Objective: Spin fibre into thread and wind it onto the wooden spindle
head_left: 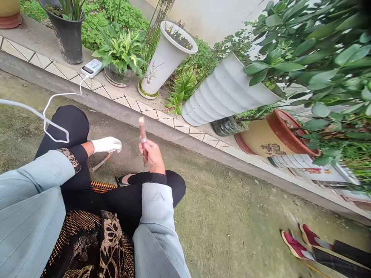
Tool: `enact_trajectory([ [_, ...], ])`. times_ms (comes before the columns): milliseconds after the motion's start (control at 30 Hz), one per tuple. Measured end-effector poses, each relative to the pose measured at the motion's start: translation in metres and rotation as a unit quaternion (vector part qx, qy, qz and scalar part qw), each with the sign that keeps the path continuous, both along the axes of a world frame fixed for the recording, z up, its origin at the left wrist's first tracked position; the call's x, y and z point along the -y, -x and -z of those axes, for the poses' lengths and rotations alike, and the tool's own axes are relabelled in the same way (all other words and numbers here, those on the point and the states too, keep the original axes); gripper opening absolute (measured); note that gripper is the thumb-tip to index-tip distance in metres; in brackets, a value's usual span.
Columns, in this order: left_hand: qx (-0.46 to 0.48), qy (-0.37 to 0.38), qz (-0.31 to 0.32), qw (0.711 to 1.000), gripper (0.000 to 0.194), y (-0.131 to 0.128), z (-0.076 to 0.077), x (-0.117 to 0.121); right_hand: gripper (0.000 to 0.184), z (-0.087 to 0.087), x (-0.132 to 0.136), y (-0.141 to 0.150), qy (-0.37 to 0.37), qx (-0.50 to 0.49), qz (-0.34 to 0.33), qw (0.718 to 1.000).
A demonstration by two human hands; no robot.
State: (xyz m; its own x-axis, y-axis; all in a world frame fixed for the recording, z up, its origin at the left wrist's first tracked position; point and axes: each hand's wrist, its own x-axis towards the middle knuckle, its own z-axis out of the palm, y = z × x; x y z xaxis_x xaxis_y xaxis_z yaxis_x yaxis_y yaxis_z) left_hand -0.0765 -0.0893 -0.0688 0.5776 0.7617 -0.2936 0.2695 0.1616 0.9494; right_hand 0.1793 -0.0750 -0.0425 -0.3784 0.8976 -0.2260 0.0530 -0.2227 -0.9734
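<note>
My left hand (106, 145), in a white glove, hovers over the ground beside my left knee. Its fingers are curled at the upper end of a thin brown stick (102, 162), which slants down from them and has a pale band near its lower part. My right hand (152, 153) is bare and wraps round a second brown stick (142, 130), held upright in front of my right leg. That one has a pale tip and a shiny, clear-looking band just above my fingers. The two sticks are apart.
A tiled ledge (127, 101) crosses in front, carrying a dark pot (68, 36), white planters (165, 58) and a red-rimmed pot (269, 133). A white cable (55, 94) runs to a small white device (91, 68). Another person's red shoes (294, 244) stand at lower right.
</note>
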Motion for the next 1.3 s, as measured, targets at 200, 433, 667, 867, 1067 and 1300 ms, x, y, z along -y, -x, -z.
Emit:
enact_trajectory([
  [200,0.049,0.008,0.131,0.990,0.025,-0.007,-0.004,0.010,0.036,0.032,-0.018,-0.002,0.026,0.320,0.095,0.942],
  [433,0.017,-0.046,0.132,0.990,0.023,-0.004,-0.013,0.013,0.008,0.036,-0.011,0.012,0.087,0.468,-0.138,0.868],
  [667,-0.069,-0.147,0.009,0.987,0.023,0.001,-0.006,-0.002,0.019,0.026,0.006,0.029,0.199,0.323,-0.442,0.813],
  [867,-0.057,-0.110,-0.037,0.992,0.024,0.003,0.008,-0.011,0.043,-0.004,0.009,0.024,0.148,0.124,-0.414,0.890],
  [1067,-0.010,0.018,0.084,0.996,0.033,-0.007,0.013,0.004,0.037,0.000,0.000,0.006,0.023,0.036,0.041,0.998],
  [1300,0.050,0.056,0.141,0.987,0.029,-0.012,-0.008,0.012,0.027,0.032,-0.017,0.014,0.007,0.455,-0.002,0.891],
])
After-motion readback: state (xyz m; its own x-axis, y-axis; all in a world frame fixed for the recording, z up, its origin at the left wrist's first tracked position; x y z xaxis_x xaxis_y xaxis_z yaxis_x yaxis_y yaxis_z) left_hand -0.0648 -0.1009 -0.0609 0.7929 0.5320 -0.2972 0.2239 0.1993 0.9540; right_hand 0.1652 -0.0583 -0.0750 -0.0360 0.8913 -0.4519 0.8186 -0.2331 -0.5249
